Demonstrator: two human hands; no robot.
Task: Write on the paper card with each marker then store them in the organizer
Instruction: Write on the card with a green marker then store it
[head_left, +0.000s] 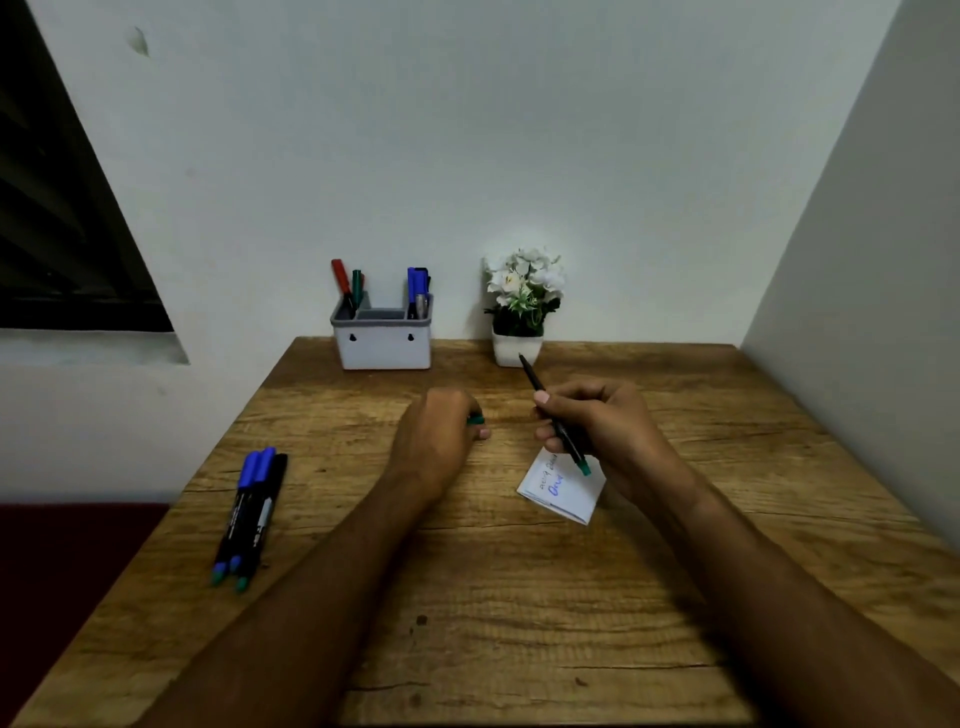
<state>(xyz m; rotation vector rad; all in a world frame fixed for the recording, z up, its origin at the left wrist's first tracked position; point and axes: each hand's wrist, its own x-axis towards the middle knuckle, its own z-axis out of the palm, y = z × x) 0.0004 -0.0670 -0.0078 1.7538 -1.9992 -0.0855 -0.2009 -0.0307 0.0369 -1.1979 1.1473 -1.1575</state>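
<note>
My right hand (602, 421) grips a black marker with a green end (563, 434), uncapped, its tip pointing up and away, above the white paper card (563, 491). The card lies on the wooden table (467, 597) and bears blue and dark writing. My left hand (441, 431) is curled round a small green cap (476, 419) left of the marker. Three markers (249, 514) lie side by side at the table's left edge. The white organizer (383, 343) stands at the back, holding a red, a green, a blue and a black marker.
A small white pot of white flowers (522, 306) stands right of the organizer at the back. Walls close in behind and on the right. A dark window is at the upper left.
</note>
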